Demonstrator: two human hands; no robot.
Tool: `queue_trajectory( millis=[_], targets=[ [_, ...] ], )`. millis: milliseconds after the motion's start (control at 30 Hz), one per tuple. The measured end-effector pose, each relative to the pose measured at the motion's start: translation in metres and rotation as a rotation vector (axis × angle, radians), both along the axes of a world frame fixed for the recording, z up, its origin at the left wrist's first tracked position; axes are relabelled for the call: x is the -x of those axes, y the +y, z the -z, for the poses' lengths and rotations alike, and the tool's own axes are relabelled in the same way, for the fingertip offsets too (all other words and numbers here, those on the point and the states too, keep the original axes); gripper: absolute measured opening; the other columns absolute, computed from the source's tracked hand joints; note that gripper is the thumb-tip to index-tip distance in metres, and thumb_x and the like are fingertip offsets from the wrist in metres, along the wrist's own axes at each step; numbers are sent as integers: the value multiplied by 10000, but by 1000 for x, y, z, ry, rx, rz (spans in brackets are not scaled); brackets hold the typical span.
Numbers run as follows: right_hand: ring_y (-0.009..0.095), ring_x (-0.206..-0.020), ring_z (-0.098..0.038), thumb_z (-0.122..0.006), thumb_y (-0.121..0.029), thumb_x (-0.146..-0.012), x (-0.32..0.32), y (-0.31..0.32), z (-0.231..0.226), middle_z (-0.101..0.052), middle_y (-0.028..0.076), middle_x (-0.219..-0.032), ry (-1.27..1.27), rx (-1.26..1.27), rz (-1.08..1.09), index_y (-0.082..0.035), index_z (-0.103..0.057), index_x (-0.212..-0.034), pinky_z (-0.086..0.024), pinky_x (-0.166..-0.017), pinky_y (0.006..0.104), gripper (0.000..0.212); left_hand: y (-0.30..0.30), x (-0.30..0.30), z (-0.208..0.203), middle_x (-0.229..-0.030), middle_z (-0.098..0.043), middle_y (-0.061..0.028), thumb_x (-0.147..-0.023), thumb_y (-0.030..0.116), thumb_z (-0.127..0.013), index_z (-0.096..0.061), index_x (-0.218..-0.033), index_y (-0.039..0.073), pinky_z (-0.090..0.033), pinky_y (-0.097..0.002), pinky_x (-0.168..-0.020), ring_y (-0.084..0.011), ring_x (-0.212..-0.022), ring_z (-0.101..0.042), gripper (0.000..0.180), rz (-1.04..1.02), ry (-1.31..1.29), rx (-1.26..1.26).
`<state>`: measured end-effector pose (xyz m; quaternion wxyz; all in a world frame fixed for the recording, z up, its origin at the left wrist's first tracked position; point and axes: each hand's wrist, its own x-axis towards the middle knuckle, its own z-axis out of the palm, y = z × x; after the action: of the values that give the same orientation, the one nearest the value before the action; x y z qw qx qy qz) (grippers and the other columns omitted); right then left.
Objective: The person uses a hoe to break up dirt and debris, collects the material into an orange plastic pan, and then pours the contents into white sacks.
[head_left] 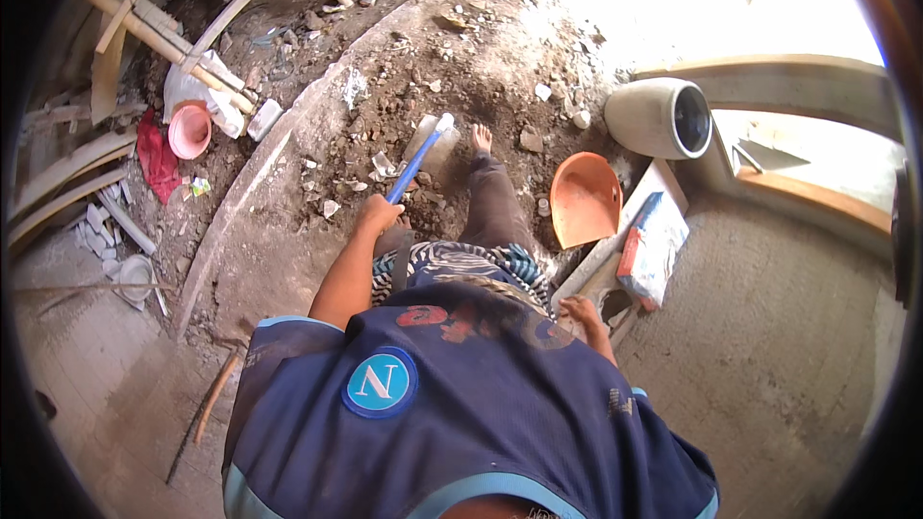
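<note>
Ahead of my body, my left hand point(378, 215) is closed round the blue handle of a hoe point(410, 173). The handle slants up and right to a broad, pale grey blade, which lies on the brown soil and rubble beside my bare foot point(482, 137). The blade's outline is blurred. My right hand point(581, 311) is low on my right side, fingers curled, next to a wooden frame point(580, 270); whatever may be in it is hidden. An orange plastic dustpan-like scoop point(586, 200) lies on the ground to the right of my leg.
A pale round jar point(646, 118) lies on its side at right. A white, red and blue sack point(654, 250) leans near the wooden frame. On the left are a pink bucket point(189, 130), a red cloth point(158, 156) and bamboo poles point(163, 41). A low concrete edge point(236, 197) crosses the ground.
</note>
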<state>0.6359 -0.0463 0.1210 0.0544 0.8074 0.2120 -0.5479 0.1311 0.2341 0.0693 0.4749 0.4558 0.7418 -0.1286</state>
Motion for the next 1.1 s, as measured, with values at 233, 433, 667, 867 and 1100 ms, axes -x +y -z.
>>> queue_trajectory(
  millis=[233, 433, 667, 867, 1100],
  targets=[
    [133, -714, -619, -636, -224, -898, -100, 184, 58, -658, 95, -825, 126, 70, -313, 3, -648, -900, -546, -628, 317, 228, 51, -27, 18, -687, -672, -108, -730, 392, -786, -695, -790, 11, -510, -362, -527, -221, -547, -644, 396, -77, -12, 28],
    [134, -645, -605, -652, -245, -892, -83, 416, 3, -642, 35, -752, 99, -224, -129, -49, -645, -993, -453, -531, 248, 221, 55, -51, -27, -1042, -701, -164, -716, 346, -780, -724, -1016, 74, -539, -411, -856, -315, -996, -676, 409, -183, 156, 178],
    [175, -735, -657, -682, -256, -873, -126, 607, -36, -673, 78, -882, 1, -256, -497, -10, -665, -1066, -505, -642, 286, 313, 51, -84, -31, -1042, -704, -157, -689, 309, -810, -731, -986, 65, -545, -414, -835, -297, -979, -682, 393, -369, 176, 191],
    [169, -795, -638, -667, -228, -865, -119, 652, -31, -664, 78, -884, 64, -122, -647, -28, -674, -999, -520, -664, 308, 241, 52, -109, -32, -1046, -705, -140, -681, 306, -812, -738, -971, 83, -555, -417, -827, -297, -988, -680, 373, -464, 142, 233],
    [160, -808, -631, -616, -216, -912, -85, 697, -18, -657, 57, -913, 355, -115, -937, -43, -644, -1014, -531, -723, 335, 203, -5, -111, -1, -1016, -706, -150, -664, 355, -801, -730, -956, 88, -551, -420, -816, -298, -956, -685, 402, -546, 155, 146]
  ],
)
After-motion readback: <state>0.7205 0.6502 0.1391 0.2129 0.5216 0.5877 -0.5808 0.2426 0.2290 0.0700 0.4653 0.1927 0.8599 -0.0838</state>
